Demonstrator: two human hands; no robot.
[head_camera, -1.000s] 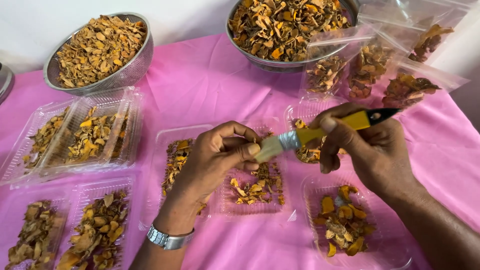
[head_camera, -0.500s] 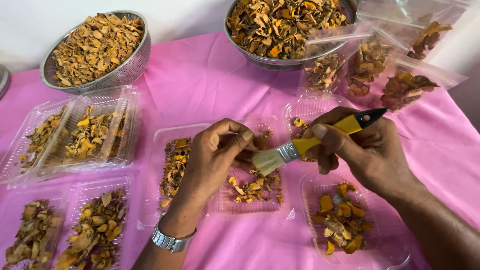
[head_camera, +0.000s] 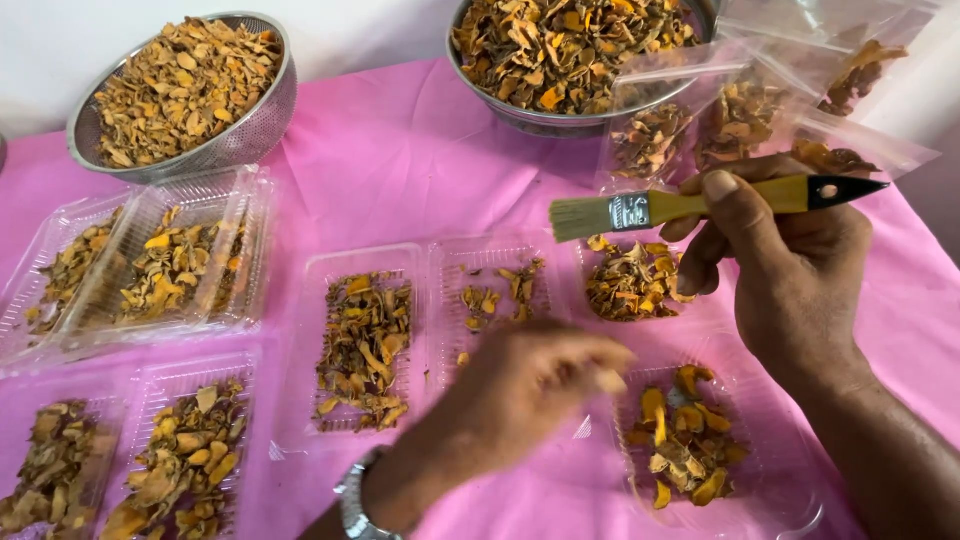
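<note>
Overhead, right hand (head_camera: 790, 270) grips a yellow-handled brush (head_camera: 700, 205) above clear plastic trays (head_camera: 365, 345) (left hand's (head_camera: 520, 395) grip blurred, unreadable).

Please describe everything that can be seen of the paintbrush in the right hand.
The paintbrush is small and flat, with pale bristles, a shiny metal band, a yellow handle that looks like wood, and a black tip with a small hole. It lies nearly level in the air, bristles pointing left, above the clear trays of dried orange-brown pieces. Only the right hand touches it, with the thumb on top of the handle. The bristles touch nothing.
</note>
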